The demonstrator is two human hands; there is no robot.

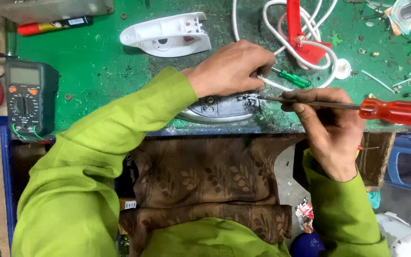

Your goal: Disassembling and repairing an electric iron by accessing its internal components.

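Note:
A metal iron base (220, 108) lies at the front edge of the green workbench (101, 71). My left hand (231, 66) rests on top of it, fingers curled over its right end and pinching a white wire there. My right hand (329, 126) grips the metal shaft of a long screwdriver with a red handle (396, 112); its tip touches the right end of the iron base. A small green-handled screwdriver (293, 77) lies just behind, between my hands.
A white plastic iron cover (167, 35) lies behind the base. A dark multimeter (27, 97) stands at the left. A white cord (305, 43) coils around a red plastic part at the back right. A red marker (53, 26) lies at the back left. Small screws are scattered at the right.

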